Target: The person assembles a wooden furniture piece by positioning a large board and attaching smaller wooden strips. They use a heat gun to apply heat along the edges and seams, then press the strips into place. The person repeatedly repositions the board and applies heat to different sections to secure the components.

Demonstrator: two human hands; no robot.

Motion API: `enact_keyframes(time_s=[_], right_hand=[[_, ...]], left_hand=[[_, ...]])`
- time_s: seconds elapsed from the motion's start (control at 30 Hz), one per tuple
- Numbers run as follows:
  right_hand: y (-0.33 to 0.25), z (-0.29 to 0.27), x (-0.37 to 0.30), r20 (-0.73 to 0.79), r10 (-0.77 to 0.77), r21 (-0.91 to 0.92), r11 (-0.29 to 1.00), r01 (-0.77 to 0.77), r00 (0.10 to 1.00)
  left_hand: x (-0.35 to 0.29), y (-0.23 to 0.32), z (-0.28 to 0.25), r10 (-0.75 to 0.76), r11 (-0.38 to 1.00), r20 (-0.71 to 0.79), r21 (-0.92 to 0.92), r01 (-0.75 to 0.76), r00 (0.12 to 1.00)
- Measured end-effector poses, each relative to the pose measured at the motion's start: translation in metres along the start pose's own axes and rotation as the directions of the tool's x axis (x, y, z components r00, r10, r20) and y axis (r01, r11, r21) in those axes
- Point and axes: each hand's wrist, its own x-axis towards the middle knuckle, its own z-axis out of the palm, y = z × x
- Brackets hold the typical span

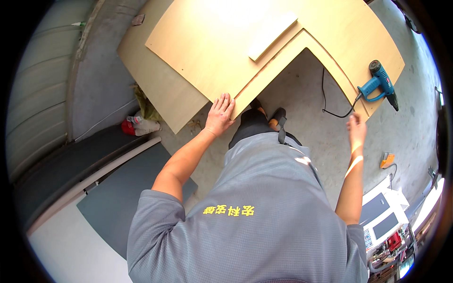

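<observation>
One pale wooden desk [203, 56] spreads across the upper view, with an angular notch cut into its near side and a narrow band of the same wood bordering both sides of that notch. A greyer board [155, 89] juts out from under its left edge. Bare grey floor [302, 87] shows through the notch. A ribbed wall [40, 89] stands on the left; a white machine [380, 217] with dark panels stands at the lower right. Strong light whitens the desk's far edge.

The left hand [220, 114] lies on the near edge, at the notch's left end, its fingers straight, close together and released, pressing from above. The right hand [356, 127] is beside the near right corner, just below a black cord [337, 114]. Its fingers are partly curled and blurred; I cannot tell whether they grasp the cord or the edge.

Counted: one blue heat gun [379, 85], lying near the right edge with its dark nozzle reaching past it; one cord, running from its handle and looping down into the notch; one loose wooden strip [273, 37], resting beyond the notch's inner corner; one orange object [387, 160] on the floor.
</observation>
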Motion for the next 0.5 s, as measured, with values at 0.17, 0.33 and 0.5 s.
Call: enact_keyframes(time_s=[0.17,0.33,0.5], right_hand=[[-0.002,-0.055,0.116,-0.360,-0.417,-0.586,0.797,0.146,0.835],[-0.004,-0.065,0.206,-0.384,-0.122,-0.649,0.741,-0.174,0.915],[-0.003,-0.062,0.224,-0.358,-0.026,-0.735,0.624,-0.265,0.933]], left_hand=[[0.001,0.008,-0.017,-0.045,0.998,0.138,-0.036,0.050,0.989],[0.017,0.012,-0.045,-0.135,0.985,0.267,-0.067,0.158,0.954],[0.018,0.023,-0.010,-0.228,0.968,0.114,-0.083,0.238,0.967]])
